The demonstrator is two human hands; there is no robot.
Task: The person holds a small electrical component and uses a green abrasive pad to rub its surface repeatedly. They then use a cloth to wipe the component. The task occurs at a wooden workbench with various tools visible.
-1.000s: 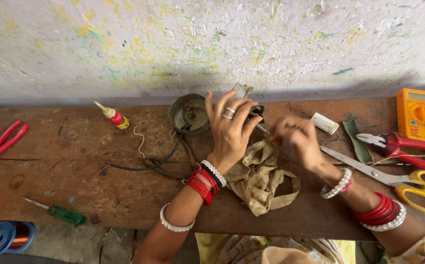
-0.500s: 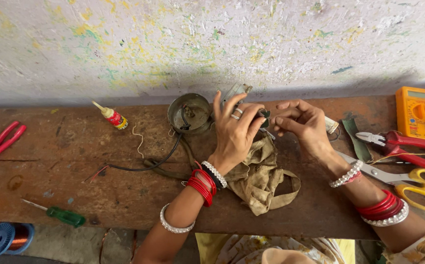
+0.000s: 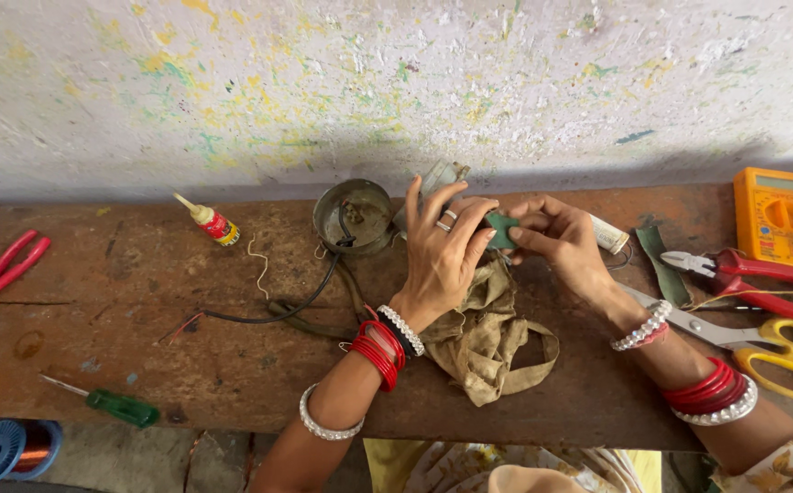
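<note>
Small green pad (image 3: 503,230), held above the workbench's (image 3: 141,301) rear edge: pinched between left hand (image 3: 438,256) and right hand (image 3: 561,242) fingertips, both narrowed; best kept steady over the khaki cloth strap (image 3: 488,338).

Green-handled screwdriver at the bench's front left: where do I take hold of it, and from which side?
Probably best taken by the green handle, from above. The screwdriver lies flat on the bench, thin metal shaft pointing left; the handle is the thicker end, with nothing around it.
</note>
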